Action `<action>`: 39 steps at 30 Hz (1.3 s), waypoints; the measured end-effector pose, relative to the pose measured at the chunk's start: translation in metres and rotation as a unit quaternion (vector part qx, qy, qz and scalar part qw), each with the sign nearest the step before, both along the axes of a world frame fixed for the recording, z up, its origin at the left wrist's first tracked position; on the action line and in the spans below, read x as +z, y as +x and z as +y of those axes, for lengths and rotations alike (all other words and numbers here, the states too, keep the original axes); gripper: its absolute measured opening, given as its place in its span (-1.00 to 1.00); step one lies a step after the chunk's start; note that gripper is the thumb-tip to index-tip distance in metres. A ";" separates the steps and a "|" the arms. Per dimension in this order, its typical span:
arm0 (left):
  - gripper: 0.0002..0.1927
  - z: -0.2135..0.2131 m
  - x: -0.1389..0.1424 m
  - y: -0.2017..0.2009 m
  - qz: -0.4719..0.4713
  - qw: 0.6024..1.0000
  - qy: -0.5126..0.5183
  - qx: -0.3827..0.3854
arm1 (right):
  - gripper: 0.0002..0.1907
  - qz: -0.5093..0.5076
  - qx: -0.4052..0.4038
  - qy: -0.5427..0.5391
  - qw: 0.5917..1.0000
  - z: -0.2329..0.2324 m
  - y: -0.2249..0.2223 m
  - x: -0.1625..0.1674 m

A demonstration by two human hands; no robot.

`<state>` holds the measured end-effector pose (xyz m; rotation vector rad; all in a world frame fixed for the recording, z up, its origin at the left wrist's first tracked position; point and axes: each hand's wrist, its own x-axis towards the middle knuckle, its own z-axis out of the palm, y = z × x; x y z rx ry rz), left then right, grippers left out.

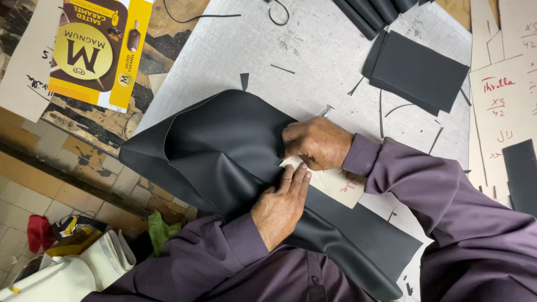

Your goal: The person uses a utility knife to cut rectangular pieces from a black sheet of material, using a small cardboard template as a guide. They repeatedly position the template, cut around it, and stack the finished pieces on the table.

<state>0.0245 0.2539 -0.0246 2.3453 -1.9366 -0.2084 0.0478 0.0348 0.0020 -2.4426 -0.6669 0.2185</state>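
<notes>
At the far left an ice-cream carton (92, 50), flattened, brown and yellow, lies over a worn wooden edge. Right of it, a large sheet of black leather (224, 151) spreads across the grey worktable (313, 61), smooth and faintly glossy, its left part buckled into soft folds and hanging past the table edge. The left hand (279, 204) lies flat on it, fingers straight and close together, tips pressing a pale card pattern (341, 187) onto the leather. Just above, the right hand (316, 142) is curled closed at the leather's edge; a glint of metal shows past the knuckles, but what it grips is hidden. Purple sleeves cover the leather's lower right. Further right lies a stack of cut black pieces (419, 70), then more card patterns (503, 106), cut off by the frame.
</notes>
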 end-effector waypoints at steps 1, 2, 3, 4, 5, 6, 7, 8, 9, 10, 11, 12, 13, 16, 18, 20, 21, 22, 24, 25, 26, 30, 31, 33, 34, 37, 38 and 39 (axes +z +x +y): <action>-0.33 0.000 0.000 0.000 0.005 1.000 -0.002 0.003 | -0.67 0.007 0.002 -0.007 1.000 0.000 0.001 -0.003; -0.34 0.000 0.000 0.000 0.010 1.000 -0.002 0.004 | -0.68 0.001 0.007 -0.008 1.000 0.001 0.001 -0.006; -0.34 -0.001 0.000 0.001 0.015 1.000 -0.004 0.004 | -0.69 -0.005 0.011 -0.010 1.000 0.001 0.000 -0.008; -0.34 -0.002 -0.001 0.002 0.017 1.000 -0.002 0.000 | -0.70 -0.012 0.014 -0.012 1.000 0.002 -0.001 -0.010; -0.34 -0.002 -0.001 0.002 0.020 1.000 0.002 -0.004 | -0.71 -0.023 0.024 -0.014 0.999 0.002 -0.001 -0.011; -0.34 -0.003 -0.001 0.003 0.023 1.000 0.007 -0.009 | -0.71 -0.034 0.034 -0.016 0.999 0.001 -0.002 -0.012; -0.35 -0.004 -0.001 0.004 0.018 1.000 0.004 -0.009 | -0.70 -0.046 0.043 -0.019 0.998 -0.001 -0.001 -0.012; -0.36 -0.004 0.000 0.005 0.013 1.000 0.002 -0.009 | -0.71 -0.057 0.050 -0.026 0.997 -0.004 0.000 -0.010; -0.36 -0.004 0.001 0.005 0.009 1.000 0.001 -0.011 | -0.72 -0.066 0.055 -0.032 0.996 -0.010 0.003 -0.007; -0.37 -0.004 0.002 0.006 0.013 1.000 -0.001 -0.012 | -0.72 -0.076 0.059 -0.038 0.995 -0.016 0.006 -0.004; -0.37 -0.005 0.004 0.006 0.016 1.000 -0.004 -0.012 | -0.69 -0.075 0.044 -0.056 0.995 -0.025 0.010 0.001; -0.38 -0.006 0.005 0.007 0.018 1.000 -0.008 -0.011 | -0.64 -0.075 0.030 -0.074 0.994 -0.035 0.014 0.008; -0.39 -0.006 0.008 0.008 0.019 1.000 -0.013 -0.014 | -0.70 -0.084 0.001 -0.106 0.991 -0.047 0.017 0.016; -0.43 -0.008 0.015 0.012 0.042 0.999 -0.020 -0.020 | -0.83 -0.105 -0.052 -0.218 0.969 -0.067 0.014 0.040; -0.48 -0.012 0.019 0.021 0.081 0.996 -0.021 -0.039 | -0.89 -0.070 -0.124 -0.324 0.935 -0.066 -0.001 0.056; -0.56 -0.023 0.020 0.034 0.105 0.992 -0.036 -0.060 | -0.92 0.019 -0.231 -0.439 0.868 -0.045 -0.035 0.067; -0.61 -0.024 0.021 0.039 0.122 0.989 -0.037 -0.068 | -0.83 0.057 -0.285 -0.359 0.887 -0.038 -0.057 0.076; -0.63 -0.024 0.022 0.043 0.146 0.986 -0.037 -0.075 | -0.71 0.097 -0.335 -0.273 0.896 -0.028 -0.083 0.084; -0.68 -0.032 0.021 0.055 0.185 0.977 -0.047 -0.093 | -0.63 0.122 -0.361 0.028 0.924 0.000 -0.124 0.085; -0.72 -0.039 0.022 0.059 0.182 0.976 -0.056 -0.102 | -0.68 0.154 -0.380 0.099 0.907 0.015 -0.139 0.077; -0.76 -0.045 0.022 0.062 0.184 0.975 -0.058 -0.112 | -0.72 0.191 -0.396 0.176 0.881 0.032 -0.153 0.068; -0.80 -0.063 0.027 0.074 0.179 0.968 0.036 -0.169 | -0.81 0.156 -0.568 0.231 0.774 0.083 -0.178 0.023; -0.76 -0.068 0.028 0.078 0.160 0.969 0.053 -0.183 | -0.79 0.053 -0.556 0.199 0.805 0.089 -0.177 0.016; -0.68 -0.076 0.031 0.086 0.120 0.967 0.089 -0.205 | -0.78 -0.045 -0.563 0.144 0.813 0.102 -0.170 0.006; -0.67 -0.078 0.032 0.090 0.132 0.965 0.075 -0.215 | -0.78 -0.038 -0.589 0.123 0.798 0.107 -0.164 0.004; -0.63 -0.087 0.032 0.101 0.159 0.957 0.040 -0.239 | -0.75 -0.091 -0.598 0.079 0.793 0.118 -0.141 0.002; -0.60 -0.089 0.030 0.103 0.164 0.955 0.038 -0.243 | -0.73 -0.120 -0.588 0.068 0.797 0.120 -0.134 0.001; -0.57 -0.093 0.028 0.105 0.168 0.954 0.036 -0.247 | -0.75 -0.126 -0.587 0.053 0.798 0.121 -0.127 0.000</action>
